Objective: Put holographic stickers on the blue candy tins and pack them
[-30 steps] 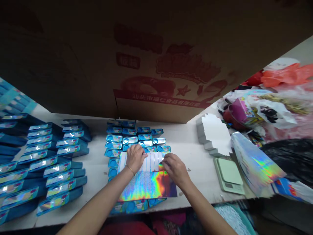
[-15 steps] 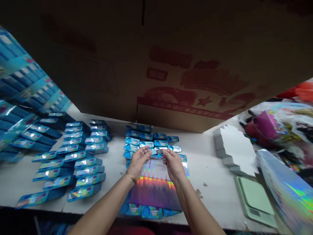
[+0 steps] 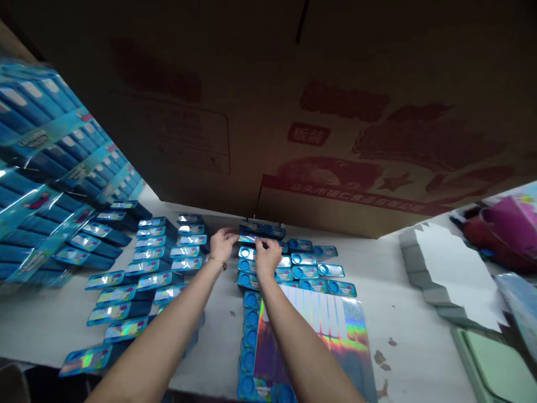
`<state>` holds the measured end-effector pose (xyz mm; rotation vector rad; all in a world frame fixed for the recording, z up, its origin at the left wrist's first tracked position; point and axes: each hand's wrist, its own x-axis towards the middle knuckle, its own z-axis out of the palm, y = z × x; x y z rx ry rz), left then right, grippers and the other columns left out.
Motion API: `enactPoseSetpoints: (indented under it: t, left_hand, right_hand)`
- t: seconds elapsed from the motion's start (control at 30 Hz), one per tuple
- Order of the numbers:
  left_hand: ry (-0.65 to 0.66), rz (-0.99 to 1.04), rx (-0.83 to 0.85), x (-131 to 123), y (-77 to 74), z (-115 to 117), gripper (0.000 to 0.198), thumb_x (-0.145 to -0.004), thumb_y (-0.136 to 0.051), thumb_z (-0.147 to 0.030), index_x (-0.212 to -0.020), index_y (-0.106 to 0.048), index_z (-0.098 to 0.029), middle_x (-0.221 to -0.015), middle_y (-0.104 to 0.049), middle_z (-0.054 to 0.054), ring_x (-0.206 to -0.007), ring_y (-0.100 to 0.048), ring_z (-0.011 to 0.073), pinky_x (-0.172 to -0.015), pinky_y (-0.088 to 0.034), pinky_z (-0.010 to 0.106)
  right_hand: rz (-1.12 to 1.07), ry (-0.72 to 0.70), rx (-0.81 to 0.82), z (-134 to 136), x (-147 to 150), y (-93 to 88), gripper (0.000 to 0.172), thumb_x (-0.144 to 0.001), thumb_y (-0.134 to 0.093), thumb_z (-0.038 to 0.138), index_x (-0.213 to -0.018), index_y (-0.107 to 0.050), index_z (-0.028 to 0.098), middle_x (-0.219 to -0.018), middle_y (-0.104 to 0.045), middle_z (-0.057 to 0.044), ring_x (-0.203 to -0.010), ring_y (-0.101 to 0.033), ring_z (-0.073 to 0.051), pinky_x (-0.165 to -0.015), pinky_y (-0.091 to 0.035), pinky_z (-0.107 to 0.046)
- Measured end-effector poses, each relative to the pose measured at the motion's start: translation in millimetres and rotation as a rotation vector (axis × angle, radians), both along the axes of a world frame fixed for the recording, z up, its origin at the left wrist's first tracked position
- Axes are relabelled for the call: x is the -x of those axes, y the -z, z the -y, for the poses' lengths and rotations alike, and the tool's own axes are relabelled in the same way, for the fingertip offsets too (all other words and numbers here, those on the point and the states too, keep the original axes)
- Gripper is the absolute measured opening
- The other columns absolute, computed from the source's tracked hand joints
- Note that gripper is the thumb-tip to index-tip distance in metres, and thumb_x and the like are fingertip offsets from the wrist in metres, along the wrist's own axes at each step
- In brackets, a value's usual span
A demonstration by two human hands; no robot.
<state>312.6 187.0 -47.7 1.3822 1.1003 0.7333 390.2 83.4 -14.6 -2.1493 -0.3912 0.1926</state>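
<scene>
Both my arms reach far forward across the white table (image 3: 210, 310). My left hand (image 3: 222, 243) and my right hand (image 3: 267, 256) pinch the two ends of a narrow holographic sticker strip (image 3: 247, 239), held just over the back row of small blue boxes (image 3: 302, 267). The holographic sticker sheet (image 3: 323, 330), with several white gaps where strips are gone, lies flat on more blue boxes under my right forearm. A bracelet shows on my left wrist.
Rows of blue boxes with holographic strips on top (image 3: 142, 263) cover the table's left side, with packed stacks (image 3: 37, 184) beyond. A big brown carton (image 3: 293, 112) overhangs the back. White die-cut card stacks (image 3: 444, 274) and a pale green scale (image 3: 495, 364) sit at the right.
My hands lifted a strip off the sheet and carried it forward to the far row of boxes. The view swung left and forward, so the sheet now lies lower right.
</scene>
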Motion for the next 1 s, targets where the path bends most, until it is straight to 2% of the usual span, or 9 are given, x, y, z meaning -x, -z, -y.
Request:
enactPoseSetpoints:
  t: [0.17, 0.3, 0.4, 0.53, 0.63, 0.73, 0.83, 0.9, 1.0]
  left_hand:
    - [0.005, -0.068, -0.037, -4.6, 23.8, -20.8, 0.034, -0.055, -0.066, -0.022, -0.087, -0.061, -0.012, -0.076, -0.067, 0.008, -0.072, -0.063, 0.0192, -0.067, -0.048, 0.029]
    - [0.022, -0.089, -0.038, -12.7, 34.4, -20.0, 0.029, -0.057, -0.064, -0.022, -0.085, -0.062, -0.012, -0.079, -0.068, 0.009, -0.074, -0.063, 0.0195, -0.067, -0.049, 0.029]
    - [0.025, -0.107, -0.062, -16.8, 38.6, -16.0, 0.026, -0.062, -0.060, -0.021, -0.087, -0.062, -0.012, -0.086, -0.067, 0.010, -0.079, -0.063, 0.0185, -0.069, -0.048, 0.027]
    - [0.030, -0.196, -0.136, -10.9, 34.4, -15.2, 0.017, -0.062, -0.057, -0.017, -0.077, -0.065, -0.014, -0.080, -0.068, 0.009, -0.078, -0.062, 0.0205, -0.072, -0.047, 0.030]
    - [0.011, -0.263, -0.203, -3.4, 15.6, -7.6, 0.016, -0.066, -0.053, -0.016, -0.076, -0.065, -0.016, -0.081, -0.066, 0.009, -0.084, -0.059, 0.0231, -0.080, -0.042, 0.034]
    - [0.107, -0.303, -0.406, -5.7, -13.6, 26.4, 0.022, -0.076, -0.046, -0.026, -0.089, -0.062, -0.019, -0.094, -0.062, 0.008, -0.094, -0.053, 0.0215, -0.086, -0.037, 0.034]
    - [0.493, -0.337, -0.680, -21.6, -38.0, 87.2, 0.027, -0.078, -0.046, -0.039, -0.096, -0.059, -0.023, -0.098, -0.059, 0.004, -0.097, -0.048, 0.0209, -0.088, -0.033, 0.037]
    - [0.723, -0.351, -0.766, -36.8, -44.9, 130.8, 0.035, -0.073, -0.052, -0.045, -0.101, -0.057, -0.025, -0.103, -0.056, 0.004, -0.101, -0.044, 0.0223, -0.088, -0.030, 0.039]
    - [0.846, -0.435, -0.778, -60.3, -40.3, 179.5, 0.035, -0.066, -0.061, -0.045, -0.092, -0.058, -0.023, -0.109, -0.051, 0.005, -0.105, -0.039, 0.0241, -0.087, -0.028, 0.040]
  right_hand:
    - [0.159, -0.047, 0.215, -14.5, 2.9, 11.1, 0.022, -0.076, -0.046, 0.030, -0.073, -0.066, 0.021, -0.084, -0.060, -0.007, -0.084, -0.046, -0.024, -0.071, -0.029, -0.033]
    - [0.247, -0.091, 0.360, -16.6, 1.4, 17.3, 0.021, -0.077, -0.047, 0.032, -0.076, -0.065, 0.021, -0.087, -0.057, -0.007, -0.087, -0.044, -0.025, -0.071, -0.027, -0.035]
    - [0.325, -0.133, 0.455, -12.2, -1.0, 15.3, 0.022, -0.078, -0.046, 0.030, -0.088, -0.063, 0.020, -0.090, -0.054, -0.009, -0.087, -0.042, -0.025, -0.072, -0.027, -0.035]
    - [0.474, -0.457, 0.526, -5.1, -4.7, 6.7, 0.031, -0.079, -0.043, 0.018, -0.103, -0.059, 0.027, -0.091, -0.053, -0.008, -0.086, -0.041, -0.022, -0.072, -0.026, -0.035]
    - [0.503, -0.577, 0.511, 6.4, -13.0, -3.3, 0.036, -0.076, -0.044, 0.014, -0.105, -0.058, 0.030, -0.091, -0.053, -0.007, -0.083, -0.043, -0.021, -0.070, -0.027, -0.035]
    - [0.488, -0.493, 0.351, 45.4, -35.0, -14.5, 0.039, -0.076, -0.041, 0.011, -0.107, -0.057, 0.028, -0.098, -0.053, -0.005, -0.086, -0.045, -0.019, -0.073, -0.029, -0.033]
    - [0.458, -0.400, 0.096, 118.9, -69.7, -24.4, 0.035, -0.078, -0.037, 0.010, -0.101, -0.060, 0.022, -0.096, -0.054, -0.005, -0.088, -0.048, -0.017, -0.076, -0.034, -0.031]
    - [0.435, -0.352, 0.007, 174.3, -93.8, -28.6, 0.032, -0.080, -0.035, 0.012, -0.096, -0.062, 0.021, -0.091, -0.054, -0.005, -0.088, -0.049, -0.016, -0.076, -0.037, -0.030]
    - [0.444, -0.375, 0.091, 236.9, -121.4, -25.8, 0.029, -0.081, -0.038, 0.016, -0.098, -0.061, 0.022, -0.092, -0.055, -0.005, -0.087, -0.050, -0.017, -0.077, -0.039, -0.030]
